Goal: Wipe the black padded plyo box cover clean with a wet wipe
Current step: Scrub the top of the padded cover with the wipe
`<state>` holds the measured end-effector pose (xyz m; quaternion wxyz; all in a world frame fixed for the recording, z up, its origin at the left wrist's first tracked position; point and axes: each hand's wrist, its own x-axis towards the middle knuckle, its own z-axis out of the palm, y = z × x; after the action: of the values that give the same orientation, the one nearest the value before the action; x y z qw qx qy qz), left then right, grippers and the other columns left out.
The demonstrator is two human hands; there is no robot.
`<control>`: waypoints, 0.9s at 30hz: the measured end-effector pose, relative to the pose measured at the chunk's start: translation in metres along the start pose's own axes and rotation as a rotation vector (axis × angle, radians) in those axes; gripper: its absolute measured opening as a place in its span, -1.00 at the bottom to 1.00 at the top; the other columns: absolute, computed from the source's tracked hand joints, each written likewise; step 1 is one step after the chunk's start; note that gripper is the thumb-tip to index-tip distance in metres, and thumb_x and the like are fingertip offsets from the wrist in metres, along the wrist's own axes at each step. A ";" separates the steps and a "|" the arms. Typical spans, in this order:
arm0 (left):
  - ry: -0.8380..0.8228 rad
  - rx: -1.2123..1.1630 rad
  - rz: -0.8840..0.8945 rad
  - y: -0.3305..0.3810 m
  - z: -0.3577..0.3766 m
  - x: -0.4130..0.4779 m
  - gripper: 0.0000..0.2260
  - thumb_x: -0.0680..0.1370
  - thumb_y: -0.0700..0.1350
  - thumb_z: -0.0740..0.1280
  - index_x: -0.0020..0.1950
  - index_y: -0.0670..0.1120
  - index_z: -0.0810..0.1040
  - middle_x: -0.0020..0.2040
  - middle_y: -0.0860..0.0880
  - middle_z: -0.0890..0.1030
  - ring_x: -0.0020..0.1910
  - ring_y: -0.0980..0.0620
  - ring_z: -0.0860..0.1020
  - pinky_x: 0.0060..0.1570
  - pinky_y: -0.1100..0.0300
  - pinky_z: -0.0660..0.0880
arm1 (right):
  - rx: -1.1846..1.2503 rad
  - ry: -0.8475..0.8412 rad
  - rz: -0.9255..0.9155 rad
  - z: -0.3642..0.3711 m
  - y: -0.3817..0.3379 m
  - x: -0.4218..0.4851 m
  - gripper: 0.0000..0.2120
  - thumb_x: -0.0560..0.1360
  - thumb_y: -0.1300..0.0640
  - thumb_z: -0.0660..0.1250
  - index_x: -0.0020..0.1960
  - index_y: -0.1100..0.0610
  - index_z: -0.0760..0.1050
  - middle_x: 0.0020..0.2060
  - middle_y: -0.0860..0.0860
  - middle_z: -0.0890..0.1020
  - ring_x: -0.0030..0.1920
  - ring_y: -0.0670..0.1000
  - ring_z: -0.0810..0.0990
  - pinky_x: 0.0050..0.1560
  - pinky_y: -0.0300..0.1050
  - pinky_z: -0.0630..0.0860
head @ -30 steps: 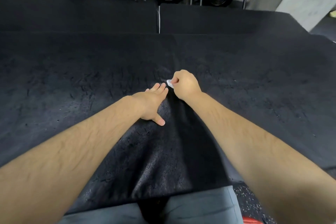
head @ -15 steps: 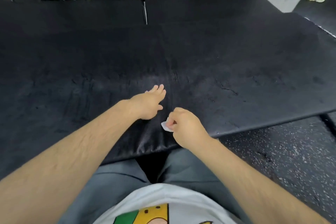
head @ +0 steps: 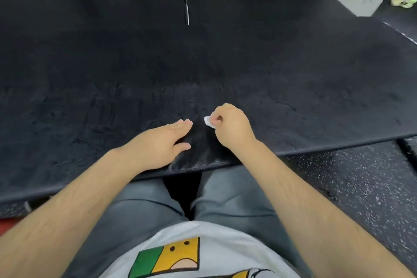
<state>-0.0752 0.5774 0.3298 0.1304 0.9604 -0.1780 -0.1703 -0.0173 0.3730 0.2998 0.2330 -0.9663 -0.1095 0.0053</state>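
— Where is your wet wipe (head: 208, 121)?
— Your right hand (head: 232, 126) pinches it in curled fingers, down on the black padded cover (head: 293, 70) near its front edge.
— And your left hand (head: 162, 142)?
— Flat on the cover just beside it, fingers straight, holding nothing.

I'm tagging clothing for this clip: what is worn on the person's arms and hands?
Nothing shows: the left hand and right hand have no gloves, rings or watch, and both forearms are bare, no sleeves in view.
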 end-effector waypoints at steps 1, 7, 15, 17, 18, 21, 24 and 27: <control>0.013 0.013 0.022 0.000 0.002 -0.001 -0.46 0.70 0.07 0.10 0.64 0.04 0.00 0.63 0.10 -0.02 0.59 0.18 -0.01 0.47 0.35 -0.07 | 0.008 -0.014 -0.031 0.001 0.000 -0.019 -0.62 0.26 0.47 0.15 -0.34 0.04 0.07 -0.29 -0.04 0.23 -0.33 0.03 0.17 -0.33 -0.04 0.14; 0.058 0.023 0.191 0.035 0.022 0.002 -0.52 0.69 -0.26 0.06 0.62 -0.07 0.14 0.63 0.03 0.04 0.60 0.13 -0.04 0.41 0.48 -0.22 | 0.134 0.052 -0.053 -0.004 0.016 -0.083 -0.80 0.45 0.39 0.28 -0.30 0.18 0.41 -0.19 0.04 0.51 -0.14 0.10 0.50 -0.16 0.08 0.50; 0.288 0.025 0.291 0.054 0.044 0.003 -0.62 0.65 -0.15 0.19 0.48 -0.11 0.45 0.51 -0.03 0.39 0.54 0.03 0.27 0.51 0.21 0.15 | 0.097 0.197 0.093 -0.009 0.033 -0.044 -0.63 0.44 0.39 0.18 -0.40 0.00 0.28 -0.28 -0.05 0.37 -0.30 -0.04 0.35 -0.34 -0.05 0.29; 0.333 0.005 0.303 0.056 0.043 0.001 -0.64 0.63 -0.12 0.22 0.44 -0.05 0.50 0.44 0.04 0.49 0.49 0.05 0.36 0.46 0.16 0.31 | 0.129 0.194 -0.002 -0.004 0.029 -0.064 -0.59 0.50 0.31 0.23 -0.40 -0.08 0.28 -0.32 -0.11 0.33 -0.29 -0.11 0.35 -0.33 -0.17 0.27; 0.351 -0.016 0.313 0.057 0.043 0.000 -0.64 0.62 -0.09 0.25 0.42 0.00 0.51 0.39 0.08 0.53 0.45 0.05 0.40 0.40 0.13 0.39 | 0.158 0.170 -0.036 -0.003 0.029 -0.076 -0.64 0.53 0.27 0.27 -0.35 -0.08 0.40 -0.28 -0.11 0.41 -0.24 -0.12 0.41 -0.28 -0.23 0.34; 0.344 0.078 0.350 0.059 0.046 0.003 -0.61 0.52 0.03 0.32 0.34 -0.01 0.55 0.24 0.02 0.58 0.26 -0.04 0.52 0.19 0.03 0.52 | 0.171 0.185 -0.107 -0.012 0.046 -0.095 -0.83 0.55 0.27 0.32 -0.18 0.09 0.56 -0.17 -0.06 0.52 -0.14 -0.09 0.49 -0.12 -0.29 0.43; 0.308 0.379 0.335 0.072 0.053 0.016 -0.53 0.35 -0.17 0.33 0.27 -0.15 0.49 0.14 -0.10 0.49 0.08 -0.12 0.48 -0.06 0.01 0.49 | 0.146 0.330 0.054 -0.021 0.076 -0.084 -0.83 0.56 0.27 0.30 -0.16 0.08 0.58 -0.14 -0.03 0.52 -0.11 0.00 0.51 -0.10 -0.09 0.48; 0.364 0.540 0.332 0.081 0.062 0.024 -0.52 0.33 -0.33 0.03 0.19 -0.16 0.46 0.07 -0.10 0.45 -0.05 -0.11 0.45 -0.24 0.09 0.33 | 0.172 0.369 0.137 -0.022 0.089 -0.079 -0.83 0.58 0.24 0.32 -0.07 0.06 0.65 -0.16 -0.08 0.50 -0.08 -0.04 0.49 -0.04 -0.17 0.44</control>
<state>-0.1019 0.4829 0.2919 -0.0725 0.9328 -0.3437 0.0803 -0.0741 0.2691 0.2764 0.3300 -0.9325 0.0017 -0.1468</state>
